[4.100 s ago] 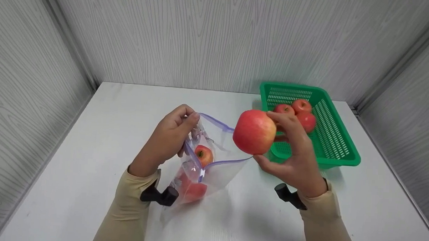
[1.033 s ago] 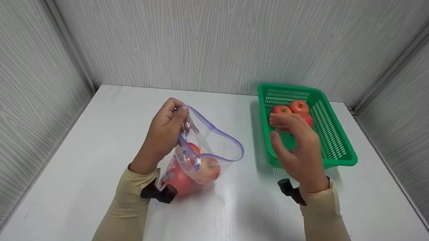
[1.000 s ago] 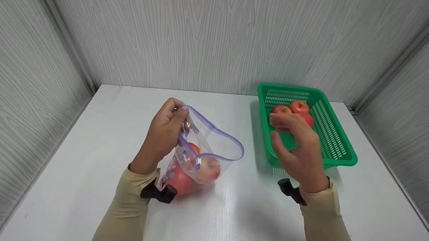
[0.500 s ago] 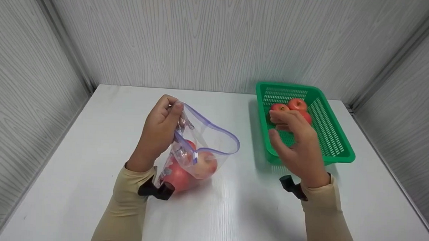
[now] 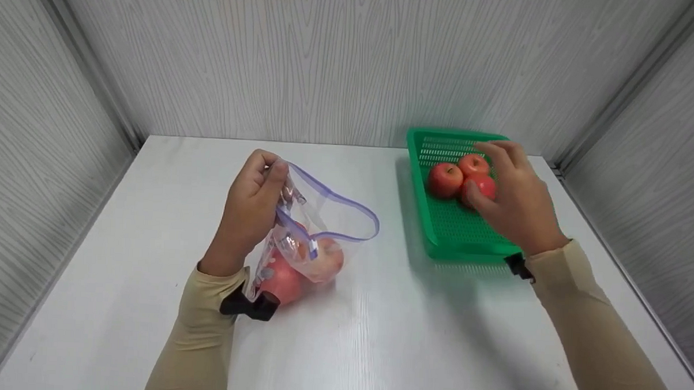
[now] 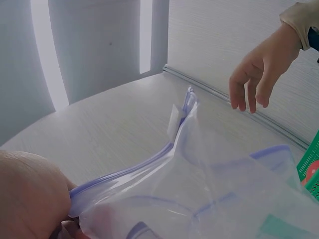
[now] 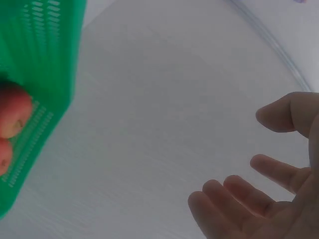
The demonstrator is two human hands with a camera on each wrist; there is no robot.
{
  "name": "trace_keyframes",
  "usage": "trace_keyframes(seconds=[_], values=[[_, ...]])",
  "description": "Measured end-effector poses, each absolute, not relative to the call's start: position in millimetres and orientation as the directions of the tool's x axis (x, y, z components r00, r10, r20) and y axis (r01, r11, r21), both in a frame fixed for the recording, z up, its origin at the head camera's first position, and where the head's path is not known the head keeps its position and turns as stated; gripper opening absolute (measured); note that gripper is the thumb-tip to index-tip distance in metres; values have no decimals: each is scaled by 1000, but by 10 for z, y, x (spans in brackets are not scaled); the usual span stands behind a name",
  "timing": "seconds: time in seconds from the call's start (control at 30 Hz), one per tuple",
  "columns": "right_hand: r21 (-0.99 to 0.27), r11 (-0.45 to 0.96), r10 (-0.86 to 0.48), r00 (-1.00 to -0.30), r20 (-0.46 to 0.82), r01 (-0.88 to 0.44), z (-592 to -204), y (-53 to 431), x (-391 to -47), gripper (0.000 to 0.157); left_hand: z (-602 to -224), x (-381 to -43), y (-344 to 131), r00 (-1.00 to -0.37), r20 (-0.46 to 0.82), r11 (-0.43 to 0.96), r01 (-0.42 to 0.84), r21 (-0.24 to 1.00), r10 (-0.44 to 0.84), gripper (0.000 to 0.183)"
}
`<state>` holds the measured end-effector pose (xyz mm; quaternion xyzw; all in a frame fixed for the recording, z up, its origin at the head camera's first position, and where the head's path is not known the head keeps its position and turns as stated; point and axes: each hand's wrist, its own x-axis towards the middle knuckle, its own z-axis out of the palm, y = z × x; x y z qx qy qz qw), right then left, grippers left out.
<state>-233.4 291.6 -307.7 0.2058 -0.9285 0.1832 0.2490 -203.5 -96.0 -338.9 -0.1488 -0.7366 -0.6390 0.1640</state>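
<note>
My left hand (image 5: 251, 206) pinches the upper edge of a clear zipper bag (image 5: 354, 238) with a purple zip. The bag's mouth gapes toward the right. Through the plastic I see red apples, one low down (image 5: 281, 282) and a paler one (image 5: 326, 259) beside it; more red shows behind the zip. My right hand (image 5: 517, 195) hovers over the right side of the green basket (image 5: 435, 244), thumb and fingers spread, holding nothing. Inside the basket sit three apples, one on the left (image 5: 445, 180), one at the back (image 5: 474, 165) and one in front (image 5: 479, 188), partly behind my thumb.
The white table (image 5: 342, 345) ends at a pale wood-grain wall (image 5: 305, 66) at the back, with side walls left and right. The basket stands near the back right, a gap between it and the bag.
About four seconds ago my right hand held an apple by the bag's mouth; later it was bare and another apple showed inside the bag. Lately that hand has moved farther over the basket, rightward.
</note>
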Motion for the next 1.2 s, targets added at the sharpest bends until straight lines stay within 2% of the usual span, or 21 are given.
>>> trace_keyframes(seconds=[0.13,0.23,0.47,0.53,0.73,0.9,1.0,1.2], values=[[-326,886,-232,-925,302,-329,-3027,3138,-2631,66,-3394,-2018,-953,-905,426,137,423,896,7,17],[-333,912,-214,-971,105,-237,-3046,3269,-2907,77,-3406,-2010,-956,-901,435,135,432,892,10,16],[-156,973,-204,-946,-253,-168,-3347,3533,-3377,93,-3437,-1951,-933,-909,414,143,415,899,36,15],[-122,982,-177,-931,-321,-145,-3422,3597,-3440,92,-3437,-1938,-912,-912,408,145,411,900,49,15],[-129,983,-170,-915,-365,-131,-3504,3701,-3551,64,-3402,-1906,-851,-911,403,154,411,898,84,16],[-159,981,-166,-902,-398,-110,-3479,3735,-3581,54,-3357,-1873,-817,-909,403,146,416,898,106,16],[-160,982,-160,-889,-428,-100,-3478,3757,-3606,54,-3349,-1863,-799,-909,398,143,413,899,125,16],[-47,985,-166,-847,-504,-165,-3544,3798,-3616,65,-3358,-1852,-789,-907,391,118,410,904,155,17]])
